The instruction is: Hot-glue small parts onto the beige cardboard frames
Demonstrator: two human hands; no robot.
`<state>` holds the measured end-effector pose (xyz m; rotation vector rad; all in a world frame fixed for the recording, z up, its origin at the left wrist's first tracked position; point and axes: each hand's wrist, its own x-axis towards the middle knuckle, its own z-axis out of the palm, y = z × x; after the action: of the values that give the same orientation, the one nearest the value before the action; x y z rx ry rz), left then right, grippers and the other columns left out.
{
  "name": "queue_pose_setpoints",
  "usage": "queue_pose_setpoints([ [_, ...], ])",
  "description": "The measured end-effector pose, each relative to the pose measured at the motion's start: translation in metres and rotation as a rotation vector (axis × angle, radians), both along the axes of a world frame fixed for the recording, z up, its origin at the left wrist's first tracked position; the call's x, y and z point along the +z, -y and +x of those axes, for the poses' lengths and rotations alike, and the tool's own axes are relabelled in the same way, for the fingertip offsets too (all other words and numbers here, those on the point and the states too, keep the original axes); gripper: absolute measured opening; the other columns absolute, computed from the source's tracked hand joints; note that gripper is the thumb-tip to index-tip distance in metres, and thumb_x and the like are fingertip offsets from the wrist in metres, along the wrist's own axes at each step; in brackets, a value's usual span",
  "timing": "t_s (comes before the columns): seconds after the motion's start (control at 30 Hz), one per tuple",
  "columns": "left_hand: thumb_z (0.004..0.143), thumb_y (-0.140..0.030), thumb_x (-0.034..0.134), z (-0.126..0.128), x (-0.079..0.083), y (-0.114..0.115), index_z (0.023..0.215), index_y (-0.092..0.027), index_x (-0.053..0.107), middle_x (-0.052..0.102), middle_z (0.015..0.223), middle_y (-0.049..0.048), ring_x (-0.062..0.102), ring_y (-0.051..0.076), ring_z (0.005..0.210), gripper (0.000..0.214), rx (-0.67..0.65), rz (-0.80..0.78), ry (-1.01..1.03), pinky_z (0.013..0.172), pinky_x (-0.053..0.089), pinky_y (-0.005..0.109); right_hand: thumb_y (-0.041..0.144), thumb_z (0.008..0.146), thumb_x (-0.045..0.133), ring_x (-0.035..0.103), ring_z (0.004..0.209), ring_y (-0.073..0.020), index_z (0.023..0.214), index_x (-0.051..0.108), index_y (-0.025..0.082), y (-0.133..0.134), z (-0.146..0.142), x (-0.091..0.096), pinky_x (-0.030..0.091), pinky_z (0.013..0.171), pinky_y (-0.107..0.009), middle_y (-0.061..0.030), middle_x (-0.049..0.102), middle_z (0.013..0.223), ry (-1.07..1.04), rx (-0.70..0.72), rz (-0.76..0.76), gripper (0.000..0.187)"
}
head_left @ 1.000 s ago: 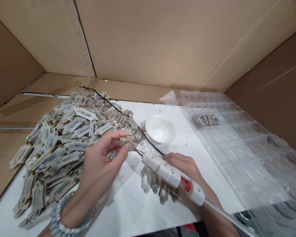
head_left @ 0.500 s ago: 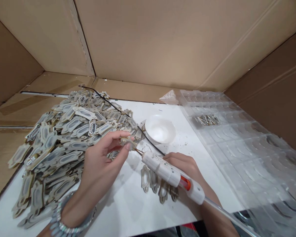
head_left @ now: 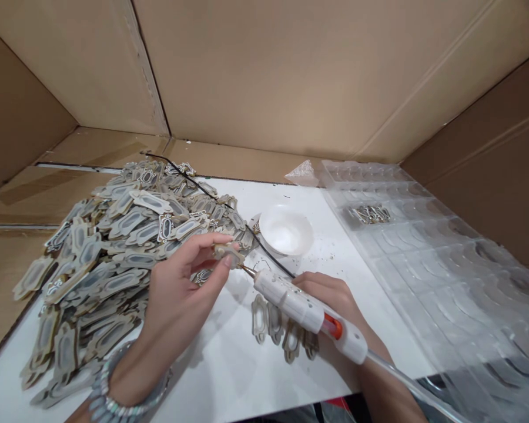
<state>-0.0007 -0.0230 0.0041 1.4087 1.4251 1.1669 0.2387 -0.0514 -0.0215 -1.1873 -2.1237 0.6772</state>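
Observation:
Between thumb and fingers, my left hand [head_left: 185,282] pinches one small grey frame-shaped piece [head_left: 230,255] with brownish edges. My right hand [head_left: 330,294] is wrapped round a white glue gun [head_left: 293,302], its metal nozzle at the near end of the held piece. An orange-red part shows in the gun's side slot, and a clear glue stick [head_left: 405,379] runs out of its back. Below the gun lie several similar frame pieces [head_left: 274,323] on the white table. Most of the right hand's fingers are hidden behind the gun.
A large heap of frame pieces [head_left: 123,252] covers the left side. A white bowl [head_left: 286,230] stands behind the gun, near a black cord [head_left: 203,189]. On the right lies a clear compartment tray [head_left: 405,252] with small metal parts [head_left: 371,214]. Cardboard walls [head_left: 282,76] surround the table.
Hardly anything differs. The held piece and the glue gun have shifted very slightly, with the nozzle still at the piece's end.

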Motion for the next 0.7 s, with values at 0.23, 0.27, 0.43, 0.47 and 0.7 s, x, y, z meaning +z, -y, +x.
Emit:
queue_pose_setpoints([
  [0.23, 0.082, -0.04, 0.07, -0.0005, -0.0023, -0.0015, 0.107, -0.028, 0.066, 0.075, 0.103, 0.0005, 0.07, 0.018, 0.097, 0.027, -0.007, 0.005, 0.033, 0.082, 0.054, 0.023, 0.024, 0.096, 0.046, 0.063, 0.069, -0.0176, 0.081, 0.063, 0.021, 0.0004, 0.0007, 0.0011, 0.048, 0.06, -0.029, -0.0064, 0.068, 0.083, -0.006, -0.011, -0.013, 0.023],
  [0.27, 0.082, -0.04, 0.07, -0.0008, -0.0026, -0.0017, 0.107, -0.028, 0.066, 0.075, 0.102, 0.0009, 0.07, 0.018, 0.097, 0.028, -0.004, 0.007, 0.029, 0.083, 0.054, 0.023, 0.024, 0.095, 0.047, 0.062, 0.068, -0.0174, 0.08, 0.063, 0.021, 0.0003, 0.0004, 0.0011, 0.048, 0.059, -0.028, -0.006, 0.068, 0.082, -0.004, -0.015, -0.012, 0.022],
  [0.43, 0.08, -0.041, 0.071, -0.0017, -0.0009, -0.0022, 0.113, -0.025, 0.065, 0.074, 0.089, 0.0028, 0.069, 0.017, 0.084, 0.037, -0.004, -0.026, 0.023, 0.073, 0.054, 0.023, 0.022, 0.09, 0.049, 0.062, 0.065, -0.0167, 0.077, 0.06, 0.021, -0.0002, -0.0004, -0.0028, 0.045, 0.057, -0.028, -0.0047, 0.068, 0.08, 0.028, -0.055, 0.09, 0.018],
  [0.47, 0.079, -0.041, 0.072, -0.0014, -0.0001, -0.0025, 0.116, -0.025, 0.063, 0.073, 0.083, 0.0019, 0.068, 0.017, 0.079, 0.042, -0.003, -0.046, 0.037, 0.067, 0.053, 0.022, 0.022, 0.088, 0.049, 0.061, 0.064, -0.0166, 0.077, 0.061, 0.021, -0.0003, -0.0005, -0.0031, 0.044, 0.056, -0.028, -0.0047, 0.068, 0.08, 0.046, -0.087, 0.124, 0.016],
  [0.7, 0.072, -0.038, 0.076, 0.0022, 0.0051, -0.01, 0.129, -0.024, 0.05, 0.066, 0.062, -0.0037, 0.064, 0.015, 0.063, 0.064, -0.11, -0.253, 0.278, 0.062, 0.05, 0.023, 0.01, 0.08, 0.05, 0.058, 0.06, -0.013, 0.073, 0.059, 0.021, 0.0012, -0.0007, 0.0035, 0.042, 0.051, -0.025, -0.003, 0.067, 0.081, -0.11, -0.187, 0.125, 0.016],
])
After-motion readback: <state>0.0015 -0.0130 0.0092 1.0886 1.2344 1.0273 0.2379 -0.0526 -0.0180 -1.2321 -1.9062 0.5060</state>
